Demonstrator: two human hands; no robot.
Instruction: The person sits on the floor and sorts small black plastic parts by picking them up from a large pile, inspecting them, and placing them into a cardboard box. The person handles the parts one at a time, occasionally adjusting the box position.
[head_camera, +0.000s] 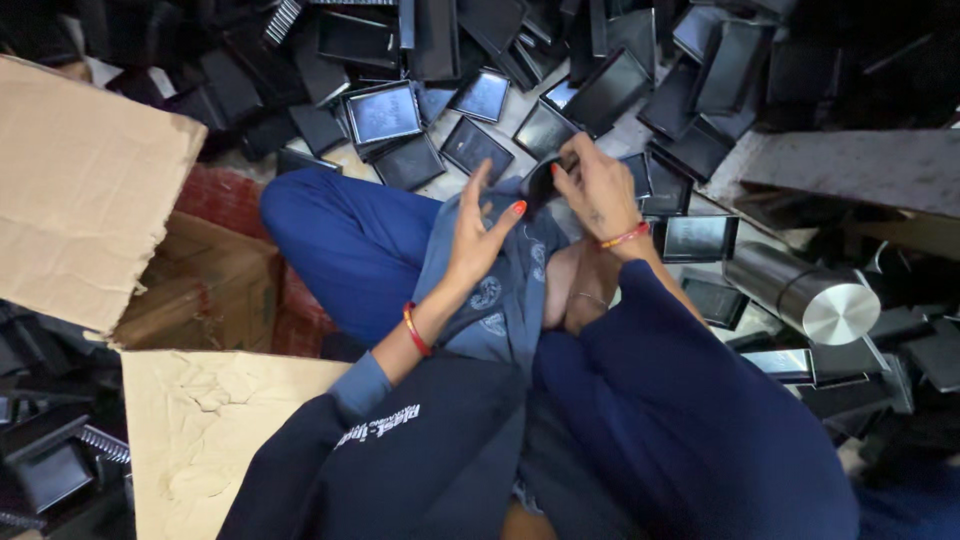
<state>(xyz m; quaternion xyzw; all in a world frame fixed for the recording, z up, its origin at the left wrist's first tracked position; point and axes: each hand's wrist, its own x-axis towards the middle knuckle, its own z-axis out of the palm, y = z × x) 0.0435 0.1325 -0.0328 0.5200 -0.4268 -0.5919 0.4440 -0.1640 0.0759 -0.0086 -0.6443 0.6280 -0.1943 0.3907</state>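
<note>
Right hand (597, 185): fingers curl over a small black part (541, 180), pinching it at the part's right side; the part sits directly above the lap.
Left hand (478, 232): fingers spread and loose, palm turned toward the part, holding nothing; it sits just left of and below the part, fingertips close but apart from it.
Part: dark, mostly hidden by the right fingers; its shape and long axis cannot be told.
Nearer hand: the right one has it; the left is the free one, with the part lying up and to its right.
Cloth (500, 290): blue-grey printed fabric draped over the lap, just below the part, under the left palm.
Bangles: a red one on the left wrist (416, 331), a red-and-yellow thread on the right wrist (624, 237), both below the part.
Trays (384, 113): a heap of black rectangular trays strewn on the floor beyond the part and to both sides.
Cylinder (805, 289): shiny metal, lying on its side well to the right of the part.
Cardboard (85, 190): open box flaps far left of the part, another sheet lower left.
</note>
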